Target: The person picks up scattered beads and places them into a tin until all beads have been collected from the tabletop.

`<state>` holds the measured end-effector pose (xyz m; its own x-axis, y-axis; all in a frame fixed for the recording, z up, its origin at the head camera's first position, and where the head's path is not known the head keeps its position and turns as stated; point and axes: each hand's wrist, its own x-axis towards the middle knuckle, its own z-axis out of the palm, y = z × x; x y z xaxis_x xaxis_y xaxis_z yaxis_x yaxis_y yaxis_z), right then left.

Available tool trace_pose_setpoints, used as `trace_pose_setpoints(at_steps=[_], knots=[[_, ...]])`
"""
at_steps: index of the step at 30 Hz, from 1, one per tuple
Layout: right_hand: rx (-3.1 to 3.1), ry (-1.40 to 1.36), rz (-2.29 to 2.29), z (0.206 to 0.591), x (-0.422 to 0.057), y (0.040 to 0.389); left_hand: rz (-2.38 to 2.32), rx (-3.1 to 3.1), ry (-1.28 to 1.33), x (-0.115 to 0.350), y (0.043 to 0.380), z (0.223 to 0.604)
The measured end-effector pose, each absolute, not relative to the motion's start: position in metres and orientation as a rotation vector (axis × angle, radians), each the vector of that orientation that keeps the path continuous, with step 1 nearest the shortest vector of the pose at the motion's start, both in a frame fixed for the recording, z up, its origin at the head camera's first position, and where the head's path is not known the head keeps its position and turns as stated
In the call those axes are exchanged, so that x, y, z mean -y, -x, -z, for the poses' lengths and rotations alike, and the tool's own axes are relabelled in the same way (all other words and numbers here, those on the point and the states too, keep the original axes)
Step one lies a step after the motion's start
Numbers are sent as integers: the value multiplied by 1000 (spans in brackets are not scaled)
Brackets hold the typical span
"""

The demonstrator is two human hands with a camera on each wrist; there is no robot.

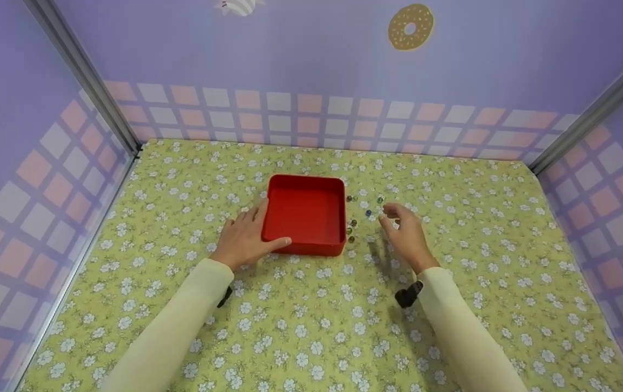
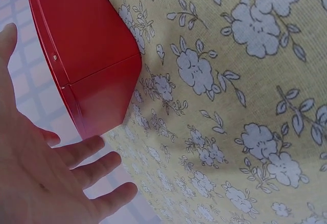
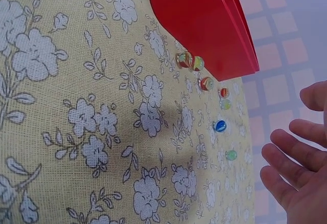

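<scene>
Lilac wall panels (image 1: pixel 317 60), printed with pink and white squares and a sprinkled doughnut (image 1: pixel 419 39), enclose a surface dressed in yellow-green woven cloth (image 1: pixel 300 326) patterned with white blossoms. Near its middle sits a shallow, square red box (image 1: pixel 305 212), smooth-walled and round-cornered, with a plastic-looking sheen. A person's left hand (image 1: pixel 246 237) rests against the box's near left corner, fingers extended along the left wall and thumb laid straight across the near side, touching rather than grasping. To the right of the box, seven small, round glass marbles (image 3: pixel 206 84) lie on the cloth: five close to the right-hand wall, some with red or yellow swirls inside, and, farther out, a blue marble (image 3: pixel 219 126) and a pale green marble (image 3: pixel 231 155). The right hand (image 1: pixel 407 234) hangs near those outer two, fingers gently bent, thumb apart from the fingertips, nothing visible in its hold. Cream sleeves (image 1: pixel 181 321) cover both arms, and grey metal posts (image 1: pixel 83 71) mark the enclosure's corners.
</scene>
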<state>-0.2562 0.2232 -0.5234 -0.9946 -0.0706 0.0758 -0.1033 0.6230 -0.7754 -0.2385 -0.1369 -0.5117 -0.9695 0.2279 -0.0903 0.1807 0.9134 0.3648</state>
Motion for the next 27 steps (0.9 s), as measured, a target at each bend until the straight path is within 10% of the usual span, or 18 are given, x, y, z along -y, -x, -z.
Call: trace_pose_setpoints(at_steps=[27], knots=[[2779,-102,-1394,532,-220,264,-541,-2910,-281,137,248,521]])
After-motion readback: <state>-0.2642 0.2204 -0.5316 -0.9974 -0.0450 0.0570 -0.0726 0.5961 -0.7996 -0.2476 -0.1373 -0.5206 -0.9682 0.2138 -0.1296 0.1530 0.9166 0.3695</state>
